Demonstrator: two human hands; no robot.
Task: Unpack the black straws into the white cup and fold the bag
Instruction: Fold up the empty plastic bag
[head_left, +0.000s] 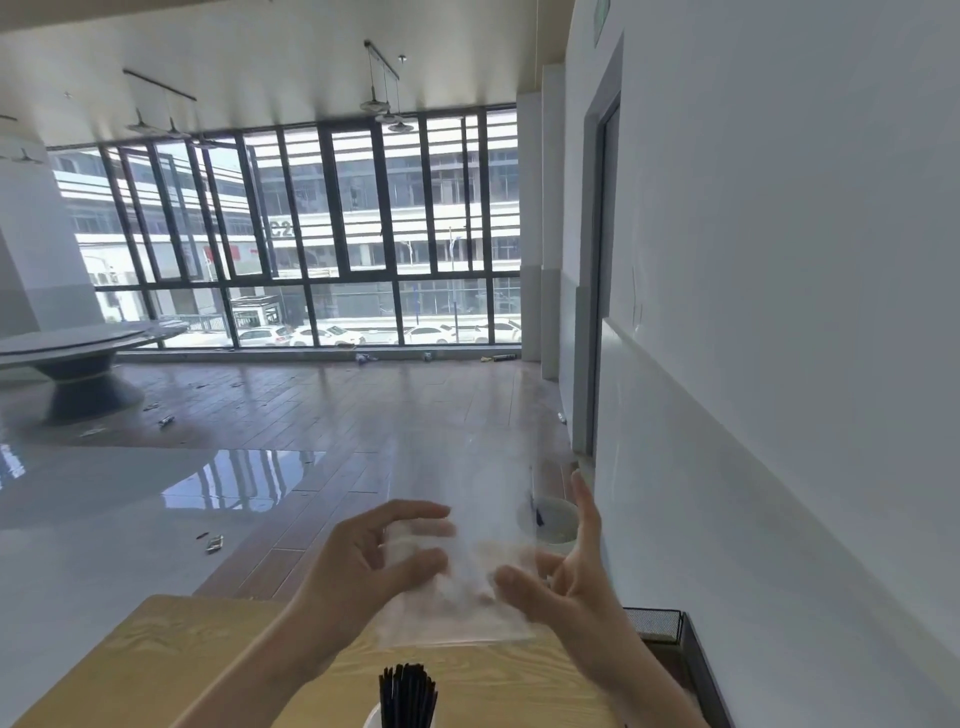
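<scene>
At the near edge, the black straws (407, 696) are standing upright in the white cup (372, 719), tips pointing up, on the wooden table (156, 660). Just beyond, above the table, the clear bag (467, 545) is hanging between both hands, its long axis running up and away from the person. The left hand (358, 566) is pinching the bag's left edge between thumb and curled fingers. The right hand (571, 577) is touching its right side with fingers spread; whether it is gripping is blurred. A black mesh basket (670, 639) is sitting at the right.
</scene>
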